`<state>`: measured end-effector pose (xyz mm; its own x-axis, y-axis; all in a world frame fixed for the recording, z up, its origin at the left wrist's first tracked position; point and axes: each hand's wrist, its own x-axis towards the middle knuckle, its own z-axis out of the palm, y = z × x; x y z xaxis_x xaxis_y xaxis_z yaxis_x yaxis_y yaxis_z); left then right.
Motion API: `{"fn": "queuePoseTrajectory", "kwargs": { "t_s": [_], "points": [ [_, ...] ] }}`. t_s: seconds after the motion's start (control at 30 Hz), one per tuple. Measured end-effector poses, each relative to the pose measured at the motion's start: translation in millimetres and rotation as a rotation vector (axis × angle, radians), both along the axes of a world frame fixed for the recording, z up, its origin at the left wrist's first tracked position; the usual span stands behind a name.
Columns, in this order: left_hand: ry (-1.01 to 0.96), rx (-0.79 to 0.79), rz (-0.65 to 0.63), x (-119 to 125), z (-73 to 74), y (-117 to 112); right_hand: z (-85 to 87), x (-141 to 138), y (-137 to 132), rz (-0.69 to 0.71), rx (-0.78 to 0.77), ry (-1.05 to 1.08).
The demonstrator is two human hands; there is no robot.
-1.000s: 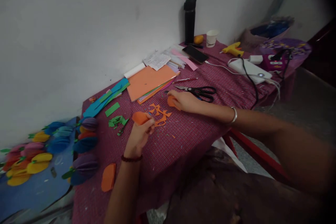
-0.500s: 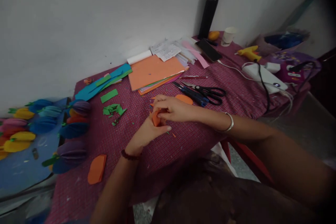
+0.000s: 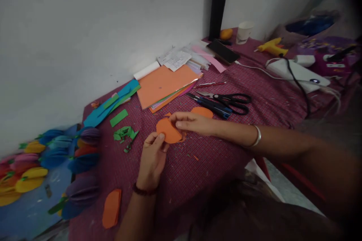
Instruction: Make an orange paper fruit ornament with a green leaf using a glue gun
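Both hands hold one orange paper cut-out (image 3: 168, 130), a rounded shape, just above the maroon checked tablecloth (image 3: 226, 147). My left hand (image 3: 152, 158) pinches its lower left edge between thumb and fingers. My right hand (image 3: 192, 122) grips its upper right edge with fingers curled. Orange paper scraps lie partly hidden under the cut-out. A second orange cut-out (image 3: 201, 112) rests on the cloth just behind my right hand.
Black scissors (image 3: 230, 100) and a blue cutter (image 3: 210, 106) lie behind my right hand. A stack of coloured paper (image 3: 166, 84), green scraps (image 3: 123, 133), an orange piece (image 3: 112, 208), a flask (image 3: 217, 7), cup (image 3: 244, 31), glue gun (image 3: 271, 47) and paper flowers (image 3: 56, 150) surround the work area.
My right hand left the cut-out near the scissors and joined my left hand. The orange piece, folded half a second ago, now shows flat between both hands. The camera shifted.
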<state>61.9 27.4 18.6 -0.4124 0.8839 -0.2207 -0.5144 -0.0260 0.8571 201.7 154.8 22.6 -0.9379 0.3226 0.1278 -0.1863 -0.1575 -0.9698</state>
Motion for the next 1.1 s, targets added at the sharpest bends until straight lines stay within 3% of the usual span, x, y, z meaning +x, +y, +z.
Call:
{"fn": "queuePoseTrajectory", "kwargs": {
  "t_s": [0.1,0.23,0.37,0.47,0.57,0.7,0.8,0.93,1.1],
  "points": [
    [0.001,-0.015,0.012,-1.7,-2.1,0.6,-2.7,-3.3,-5.1,-0.030,0.112,-0.052],
    [0.122,-0.019,-0.025,1.4,-2.2,-0.1,1.1,-4.5,-10.1,-0.327,0.447,-0.179],
    [0.542,-0.035,0.017,10.5,-0.6,-6.1,5.2,-0.8,-13.0,-0.470,0.785,-0.304],
    [0.805,-0.026,0.090,15.4,0.0,-10.0,6.2,0.7,-14.3,-0.480,0.847,-0.311],
    [0.651,-0.016,0.073,13.9,-0.8,-8.2,6.1,0.1,-13.5,-0.444,0.682,-0.210],
    [0.136,0.050,-0.082,7.6,-2.1,-0.6,4.7,-0.2,-8.5,-0.077,0.133,-0.034],
    [0.043,0.053,-0.163,6.4,-1.9,1.6,3.3,0.7,-5.5,0.075,-0.164,-0.027],
    [0.039,0.027,-0.173,7.1,-2.7,0.4,0.2,0.0,-4.7,0.111,-0.338,-0.046],
    [0.032,0.021,-0.201,6.4,-6.8,0.7,-4.7,-3.2,-5.0,0.117,-0.379,-0.097]
  ]
}}
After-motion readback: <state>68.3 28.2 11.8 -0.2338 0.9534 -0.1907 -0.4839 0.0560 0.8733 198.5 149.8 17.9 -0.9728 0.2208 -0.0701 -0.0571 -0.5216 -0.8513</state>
